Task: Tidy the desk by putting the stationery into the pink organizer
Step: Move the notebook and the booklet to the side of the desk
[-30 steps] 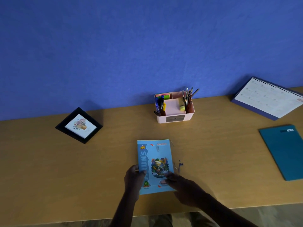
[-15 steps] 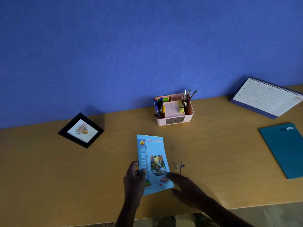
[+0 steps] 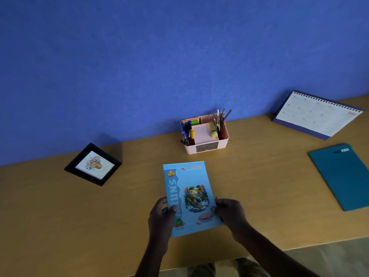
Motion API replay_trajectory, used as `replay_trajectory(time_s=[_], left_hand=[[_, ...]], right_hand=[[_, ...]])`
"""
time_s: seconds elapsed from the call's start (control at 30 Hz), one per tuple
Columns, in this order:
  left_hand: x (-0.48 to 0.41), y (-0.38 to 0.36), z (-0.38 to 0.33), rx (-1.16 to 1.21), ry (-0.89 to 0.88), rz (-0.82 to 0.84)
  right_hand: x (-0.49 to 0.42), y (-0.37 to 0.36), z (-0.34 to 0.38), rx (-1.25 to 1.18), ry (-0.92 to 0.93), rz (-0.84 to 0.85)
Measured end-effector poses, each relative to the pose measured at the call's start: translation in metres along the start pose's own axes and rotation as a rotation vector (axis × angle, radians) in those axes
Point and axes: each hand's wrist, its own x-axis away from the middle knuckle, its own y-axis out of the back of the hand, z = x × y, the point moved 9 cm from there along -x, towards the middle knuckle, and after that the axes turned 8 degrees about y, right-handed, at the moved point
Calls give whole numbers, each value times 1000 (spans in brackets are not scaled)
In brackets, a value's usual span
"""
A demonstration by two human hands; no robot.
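A light blue exercise book (image 3: 189, 188) with a picture on its cover is in front of me over the wooden desk (image 3: 259, 186). My left hand (image 3: 161, 216) grips its lower left edge, thumb on the cover. My right hand (image 3: 229, 213) holds its lower right edge. The pink organizer (image 3: 205, 146) stands at the back by the wall, holding pens, pencils, sticky notes, a pink pad and a yellow eraser. The paper clips seen earlier are hidden under the book.
A black picture frame (image 3: 92, 164) lies at the back left. A spiral desk calendar (image 3: 317, 113) leans at the back right, with a teal notebook (image 3: 342, 176) in front of it. The desk's front edge runs just below my wrists.
My right hand has come onto the book's lower right edge, and the book has shifted right and now covers the paper clips that lay beside it.
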Motion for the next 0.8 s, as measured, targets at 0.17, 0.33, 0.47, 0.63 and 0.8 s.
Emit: replay_trajectory(time_s=[0.17, 0.33, 0.47, 0.63, 0.8], left_hand=[[1, -21, -14, -10, -19, 18], [3, -55, -14, 1, 58, 152], [9, -99, -16, -46, 50, 215], [24, -170, -32, -97, 0, 271], [42, -254, -48, -132, -6, 316]], right_hand=[[-8, 18, 4, 13, 8, -35], [-6, 57, 8, -22, 45, -73], [-1, 108, 8, -32, 90, -152], [2, 191, 7, -26, 114, -272], [2, 284, 0, 4, 147, -411]])
